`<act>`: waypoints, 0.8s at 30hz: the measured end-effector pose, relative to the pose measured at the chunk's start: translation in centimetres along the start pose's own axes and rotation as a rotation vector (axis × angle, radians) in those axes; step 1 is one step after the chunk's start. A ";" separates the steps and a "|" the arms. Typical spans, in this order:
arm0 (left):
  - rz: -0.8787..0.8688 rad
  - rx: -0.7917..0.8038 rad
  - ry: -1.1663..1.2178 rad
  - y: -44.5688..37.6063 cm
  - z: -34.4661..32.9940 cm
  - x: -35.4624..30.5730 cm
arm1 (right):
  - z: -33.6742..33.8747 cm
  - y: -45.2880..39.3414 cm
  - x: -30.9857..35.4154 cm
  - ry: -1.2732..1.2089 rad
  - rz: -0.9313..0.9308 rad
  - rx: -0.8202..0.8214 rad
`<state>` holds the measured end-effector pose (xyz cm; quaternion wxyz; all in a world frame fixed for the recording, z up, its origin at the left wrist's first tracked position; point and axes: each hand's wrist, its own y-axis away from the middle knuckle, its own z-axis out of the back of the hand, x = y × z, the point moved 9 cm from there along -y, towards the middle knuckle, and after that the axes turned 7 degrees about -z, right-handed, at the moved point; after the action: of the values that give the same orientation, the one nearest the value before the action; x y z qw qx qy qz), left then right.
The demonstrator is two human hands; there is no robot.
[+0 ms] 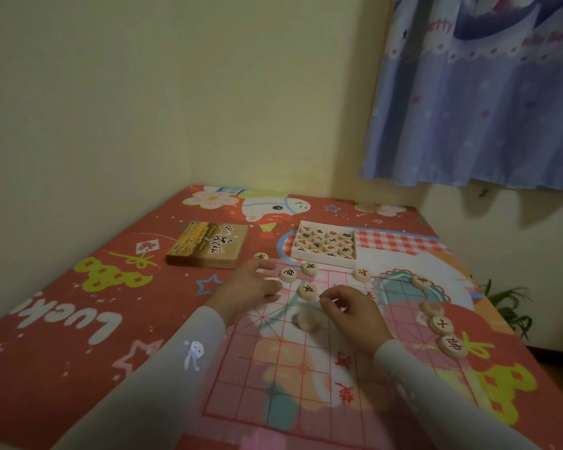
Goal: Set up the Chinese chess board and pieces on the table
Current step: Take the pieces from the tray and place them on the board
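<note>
Judging from the head view, the likeliest slip is a knock: the left hand (251, 287), fingers spread and loose, hovers right beside the black-lettered pieces (288, 274), and a careless sweep could push them off their points. The right hand (345, 308) has its fingers curled, thumb and forefinger drawn together; whether it pinches anything I cannot tell. A blurred piece (307, 320) lies just before it on the thin transparent board sheet (306, 378), which could crease or slide under the sleeves. Red-lettered pieces (441, 324) line the sheet's right edge; more sit in the open white tray (325, 243), its lid box (208, 244) nearby. The table wears a busy red cartoon cloth (78, 303), in a cream-walled corner with a blue curtain (468, 108).
</note>
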<state>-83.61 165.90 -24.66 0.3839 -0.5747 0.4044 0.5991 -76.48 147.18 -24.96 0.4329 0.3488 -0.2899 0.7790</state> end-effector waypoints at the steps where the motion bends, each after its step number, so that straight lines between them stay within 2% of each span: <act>1: -0.024 0.038 -0.057 0.1 -0.7 -0.3 | 0.1 0.0 0.2 -0.046 -0.003 0.004; 5: -0.153 0.182 -0.327 0.5 -3.6 -1.4 | -0.3 -0.4 0.9 -0.186 -0.045 0.023; 11: -0.291 0.281 -0.497 1.1 -6.5 -2.1 | -1.1 -0.7 0.5 -0.313 -0.176 0.114; 13: -0.316 0.291 -0.503 1.1 -6.7 -2.0 | -0.7 -0.8 0.4 -0.298 -0.159 0.081; 17: -0.346 0.288 -0.467 1.1 -6.5 -1.7 | 0.3 -0.9 0.8 -0.097 -0.054 0.007; 24: -0.329 0.223 -0.469 0.5 -4.5 -1.4 | 2.2 0.0 1.8 -0.065 0.036 -0.074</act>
<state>-82.33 161.54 -23.24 0.6193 -0.4328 0.2693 0.5972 -76.55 146.41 -22.26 0.4219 0.3524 -0.3385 0.7637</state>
